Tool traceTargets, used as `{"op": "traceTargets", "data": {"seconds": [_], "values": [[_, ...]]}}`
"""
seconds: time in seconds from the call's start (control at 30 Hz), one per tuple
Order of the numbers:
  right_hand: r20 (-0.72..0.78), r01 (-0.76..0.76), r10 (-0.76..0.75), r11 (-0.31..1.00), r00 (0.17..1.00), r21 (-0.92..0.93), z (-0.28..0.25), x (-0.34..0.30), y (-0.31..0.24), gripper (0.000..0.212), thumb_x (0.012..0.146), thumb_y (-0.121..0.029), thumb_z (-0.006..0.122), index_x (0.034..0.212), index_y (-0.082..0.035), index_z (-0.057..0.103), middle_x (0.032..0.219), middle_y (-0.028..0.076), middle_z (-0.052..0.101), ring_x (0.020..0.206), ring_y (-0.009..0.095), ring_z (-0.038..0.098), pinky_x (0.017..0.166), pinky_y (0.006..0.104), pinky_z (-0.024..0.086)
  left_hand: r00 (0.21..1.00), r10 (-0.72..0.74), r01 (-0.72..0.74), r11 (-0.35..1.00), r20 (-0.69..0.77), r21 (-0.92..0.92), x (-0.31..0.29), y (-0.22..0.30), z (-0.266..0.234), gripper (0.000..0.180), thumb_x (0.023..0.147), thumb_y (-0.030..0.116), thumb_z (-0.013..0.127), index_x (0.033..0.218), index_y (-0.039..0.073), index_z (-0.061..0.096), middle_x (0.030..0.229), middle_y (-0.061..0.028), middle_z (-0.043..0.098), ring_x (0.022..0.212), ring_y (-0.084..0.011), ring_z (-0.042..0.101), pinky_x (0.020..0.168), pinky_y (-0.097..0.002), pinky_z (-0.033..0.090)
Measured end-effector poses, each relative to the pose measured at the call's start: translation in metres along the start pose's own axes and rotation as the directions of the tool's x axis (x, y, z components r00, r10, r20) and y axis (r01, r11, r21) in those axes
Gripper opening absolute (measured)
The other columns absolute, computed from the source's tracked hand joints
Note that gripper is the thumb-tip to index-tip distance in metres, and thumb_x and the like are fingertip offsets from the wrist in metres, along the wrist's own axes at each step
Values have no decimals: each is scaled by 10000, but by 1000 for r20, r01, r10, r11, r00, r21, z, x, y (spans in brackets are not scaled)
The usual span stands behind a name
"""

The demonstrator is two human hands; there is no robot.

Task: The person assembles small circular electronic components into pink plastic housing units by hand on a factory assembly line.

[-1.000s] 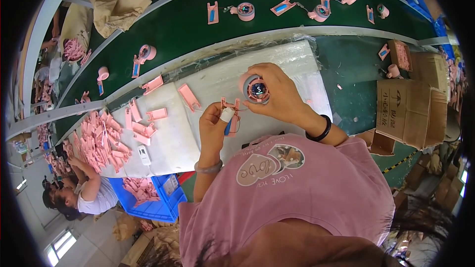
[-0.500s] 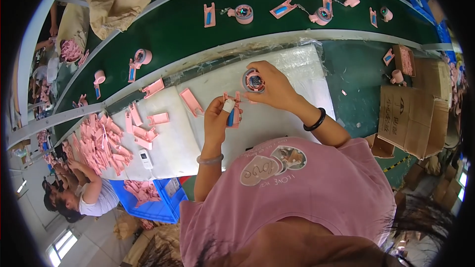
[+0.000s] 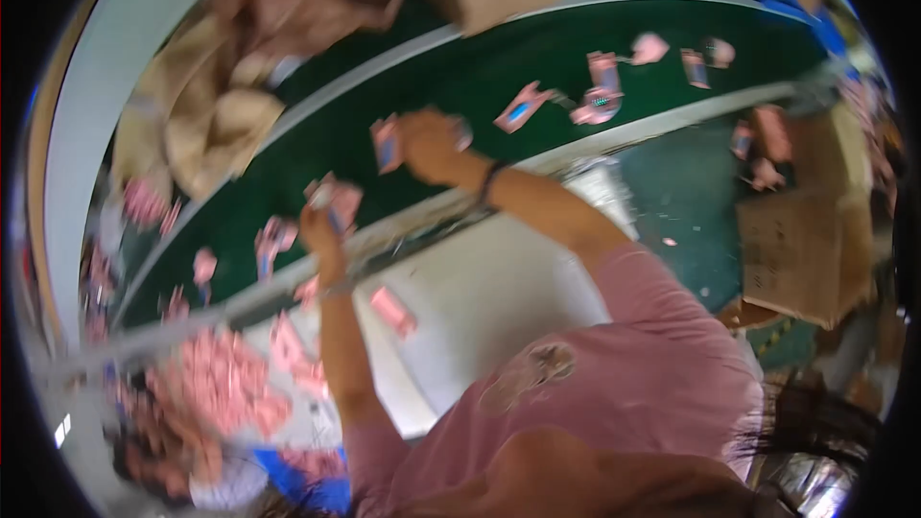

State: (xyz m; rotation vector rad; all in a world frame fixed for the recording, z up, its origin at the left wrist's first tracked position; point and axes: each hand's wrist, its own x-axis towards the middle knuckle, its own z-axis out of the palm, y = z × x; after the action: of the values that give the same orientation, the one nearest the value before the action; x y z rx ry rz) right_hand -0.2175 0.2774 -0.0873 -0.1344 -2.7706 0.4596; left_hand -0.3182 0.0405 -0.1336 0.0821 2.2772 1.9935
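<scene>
Motion blurs both hands. My left hand (image 3: 324, 230), with a white cover on one digit, is closed on a pink plastic part (image 3: 345, 200) at the green belt's near edge. Whether a round head is joined to it I cannot tell. Further right, my right hand (image 3: 439, 146) reaches over the belt between a pink handle shell (image 3: 386, 146) with a blue cylinder in it and a round pink-and-grey head (image 3: 463, 132). The hand partly covers the head; its fingers are smeared, so a grip cannot be made out.
More pink handle-and-head sets, such as one handle shell (image 3: 521, 107), lie along the green belt (image 3: 499, 58). A heap of pink shells (image 3: 216, 374) and a loose shell (image 3: 391, 310) lie on the white worktop (image 3: 480, 278). Cardboard boxes (image 3: 801, 254) stand right; another person (image 3: 173, 432) is at lower left.
Both hands have moved forward from above the white worktop to the belt, the left one carrying a pink part. My right hand has gone to a set lying on the belt. The view has shifted.
</scene>
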Motion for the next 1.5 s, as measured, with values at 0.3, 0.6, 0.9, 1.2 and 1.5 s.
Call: {"op": "traceTargets", "data": {"seconds": [0.3, 0.6, 0.9, 1.2, 1.5], "values": [[286, 147, -32, 909, 958, -390, 49, 10, 16, 108, 722, -171, 626, 791, -108, 679, 861, 73, 654, 801, 236, 611, 658, 405, 379, 603, 795, -281, 296, -72, 913, 76, -70, -54, 528, 821, 404, 647, 1030, -74, 572, 961, -209, 616, 879, -347, 595, 808, -437, 467], [383, 81, -427, 747, 819, 659, -18, -35, -9, 212, 689, -216, 689, 742, -13, 668, 711, 154, 655, 650, 255, 639, 575, 357, 496, 836, 210, -249, 968, 507, 10, -94, 36, 15, 448, 943, 216, 497, 1331, 14, 398, 1288, -103, 474, 1207, -220, 427, 1024, -340, 321], [470, -371, -626, 292, 623, 881, -73, -135, -42, 183, 797, -160, 705, 822, 11, 642, 640, 26, 585, 532, 76, 519, 471, 234, 407, 491, -81, 361, 925, 867, -119, -196, 49, -2, 669, 855, 465, 559, 1294, -15, 403, 1072, -143, 574, 1057, -236, 535, 947, -375, 433], [519, -243, -578, 488, 630, 838, -98, -171, -50, 261, 778, -224, 725, 880, -3, 631, 706, 58, 602, 624, 133, 560, 534, 286, 446, 437, -13, 558, 788, 899, -260, -278, 98, -9, 907, 683, 582, 691, 1300, -7, 383, 860, -120, 573, 845, -258, 582, 806, -424, 511], [491, 232, -290, 957, 821, 176, -123, -211, -89, 199, 754, -173, 664, 903, -53, 607, 887, 127, 605, 693, 307, 598, 634, 428, 463, 647, -208, 307, 952, 734, -1, -296, 122, -8, 505, 818, 113, 614, 1262, 23, 392, 799, -40, 488, 504, -113, 469, 474, -250, 438]]}}
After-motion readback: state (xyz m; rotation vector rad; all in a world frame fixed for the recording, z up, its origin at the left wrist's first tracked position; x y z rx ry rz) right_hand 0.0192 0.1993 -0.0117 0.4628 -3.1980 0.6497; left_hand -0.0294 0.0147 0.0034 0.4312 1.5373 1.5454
